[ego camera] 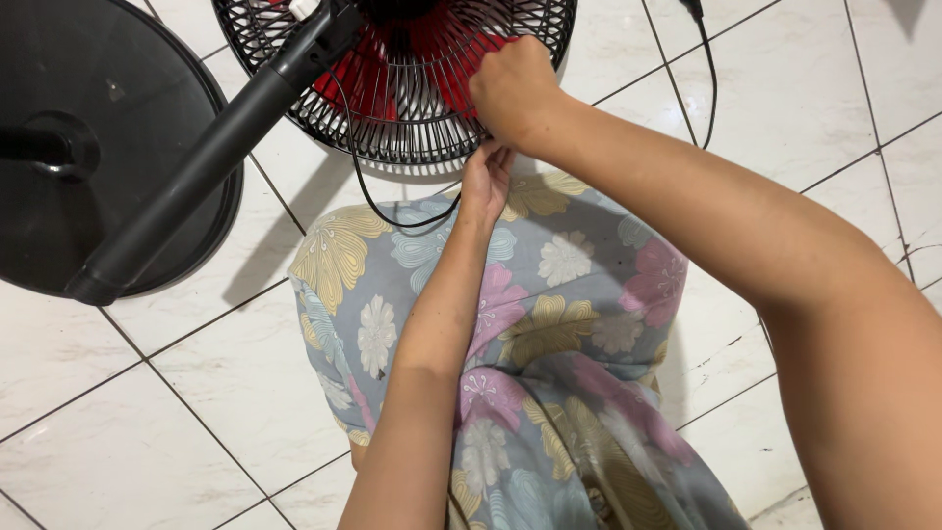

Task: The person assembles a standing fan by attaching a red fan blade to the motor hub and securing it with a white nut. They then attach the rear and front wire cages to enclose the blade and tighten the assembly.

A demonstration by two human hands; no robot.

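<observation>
A black wire fan grille (392, 118) with red blades (432, 69) behind it lies on the white tiled floor at the top centre. My right hand (512, 86) is closed on the grille's right side, fingers curled over the wires. My left hand (485, 179) reaches up to the grille's near rim just below the right hand, fingertips pinching at the rim; what it grips is hidden. A black pole (211, 157) runs from the fan head down to the left.
A round black stand base (147, 118) lies on its side at the left. A black cord (365, 186) loops from the fan over my flowered skirt (549, 324). Another cord (708, 69) trails at the top right. White tiles (147, 422) surround me.
</observation>
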